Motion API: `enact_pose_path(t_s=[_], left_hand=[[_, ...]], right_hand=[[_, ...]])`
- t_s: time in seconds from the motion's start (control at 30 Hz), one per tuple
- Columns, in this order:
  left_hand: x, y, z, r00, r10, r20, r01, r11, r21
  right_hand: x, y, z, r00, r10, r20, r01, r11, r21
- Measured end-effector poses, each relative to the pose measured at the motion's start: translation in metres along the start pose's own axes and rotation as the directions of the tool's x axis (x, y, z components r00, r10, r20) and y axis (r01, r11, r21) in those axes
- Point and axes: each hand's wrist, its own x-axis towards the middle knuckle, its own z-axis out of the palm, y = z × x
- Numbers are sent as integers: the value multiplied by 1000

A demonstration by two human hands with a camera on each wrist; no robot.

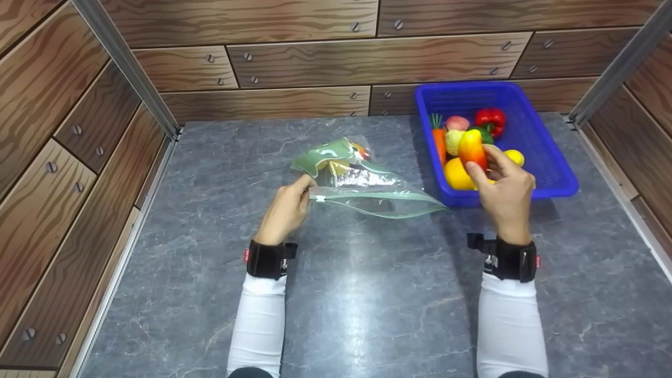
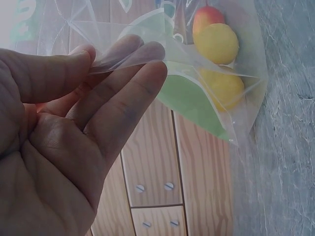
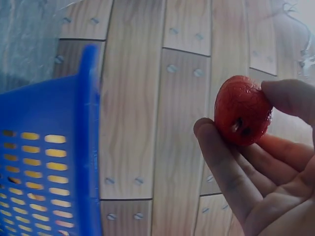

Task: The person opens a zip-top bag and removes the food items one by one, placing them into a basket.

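My left hand [image 1: 286,210] pinches the edge of a clear zip bag [image 1: 375,181] with green printing, near its white slider [image 1: 318,198]; the bag lies on the table with its mouth parted toward me. Through the film in the left wrist view I see two yellow round fruits, the upper yellow fruit [image 2: 217,44] partly covering a red-yellow fruit [image 2: 206,18]. My right hand [image 1: 506,191] holds a red and yellow mango [image 1: 472,148] between thumb and fingers, above the blue basket's near left part. The mango's red end [image 3: 241,110] shows in the right wrist view.
The blue plastic basket [image 1: 551,149] stands at the back right, holding a red bell pepper [image 1: 491,122], a carrot [image 1: 440,147], a peach [image 1: 457,123], a lemon [image 1: 514,157], an orange fruit [image 1: 458,176] and other produce. Wood-patterned walls [image 1: 304,65] enclose the grey table [image 1: 220,157].
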Motion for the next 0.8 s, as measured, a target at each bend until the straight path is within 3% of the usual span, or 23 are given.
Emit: enact_pose_path(t_s=[0.27,0.4,0.57,0.8], left_hand=[[0,0,1,1000,-12,11,12,1000,-7],[0,0,2,1000,-7,3,7,1000,-4],[0,1,2,1000,-12,5,12,1000,-6],[1,1,1,1000,-24,9,24,1000,2]], right_hand=[[2,24,10,984,169,52,-163,980,-114],[2,34,14,977,198,82,-181,968,-174],[4,41,18,970,218,111,-198,966,-169],[3,43,24,973,187,138,-166,974,-155]])
